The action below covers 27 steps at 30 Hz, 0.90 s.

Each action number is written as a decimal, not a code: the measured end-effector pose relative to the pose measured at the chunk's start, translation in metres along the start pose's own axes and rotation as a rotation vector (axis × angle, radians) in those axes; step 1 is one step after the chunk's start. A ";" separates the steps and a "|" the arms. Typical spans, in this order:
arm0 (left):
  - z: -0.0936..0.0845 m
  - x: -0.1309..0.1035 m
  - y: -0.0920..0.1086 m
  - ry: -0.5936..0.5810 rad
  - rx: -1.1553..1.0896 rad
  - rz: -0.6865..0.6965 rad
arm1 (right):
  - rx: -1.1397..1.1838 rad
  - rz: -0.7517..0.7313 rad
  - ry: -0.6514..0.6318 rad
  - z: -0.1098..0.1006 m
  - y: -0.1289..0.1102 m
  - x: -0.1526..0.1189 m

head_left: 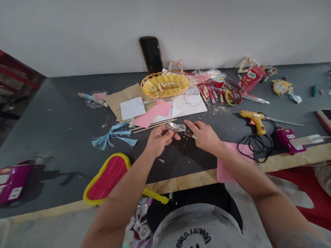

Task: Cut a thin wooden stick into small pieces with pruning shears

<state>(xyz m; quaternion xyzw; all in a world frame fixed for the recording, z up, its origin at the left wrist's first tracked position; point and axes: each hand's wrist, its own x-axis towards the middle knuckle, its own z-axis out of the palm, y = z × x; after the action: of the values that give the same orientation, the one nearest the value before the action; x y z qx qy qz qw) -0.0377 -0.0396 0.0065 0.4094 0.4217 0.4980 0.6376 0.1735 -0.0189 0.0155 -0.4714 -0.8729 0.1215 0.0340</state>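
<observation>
My right hand (pixel 206 136) is closed around the handles of a pair of pruning shears (pixel 178 127), whose metal jaws point left over the table. Close to the jaw tips, my left hand (pixel 159 138) has its fingers pinched together; whatever is between them is too small to make out. Thin wooden sticks (pixel 144 128) lie just behind my left hand. Small pale chips are scattered on the dark tabletop below the shears. A blue tassel (pixel 113 135) rests to the left, and a red fan-shaped piece with a yellow rim (pixel 110 177) lies by my left forearm.
A yellow woven basket (pixel 165 85) with pale beads stands behind papers and pink sheets (pixel 152 115). A phone (pixel 151 53) leans on the wall. To the right are scissors (pixel 230 98), a yellow glue gun (pixel 254 120) with its cord, and a purple power socket (pixel 288 140).
</observation>
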 end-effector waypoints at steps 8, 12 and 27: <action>-0.004 0.000 -0.001 -0.080 0.050 -0.010 | 0.078 -0.135 -0.039 -0.004 0.016 -0.002; -0.004 0.000 0.000 -0.083 0.070 0.038 | 0.072 -0.130 -0.081 -0.005 0.015 -0.002; -0.009 0.008 -0.005 0.200 0.335 0.055 | 0.023 0.304 0.258 0.009 0.057 0.010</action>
<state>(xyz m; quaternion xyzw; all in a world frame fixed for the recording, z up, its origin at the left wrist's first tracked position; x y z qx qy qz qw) -0.0438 -0.0317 -0.0018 0.4696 0.5487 0.4762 0.5016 0.2128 0.0180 -0.0080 -0.6090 -0.7786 0.0735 0.1322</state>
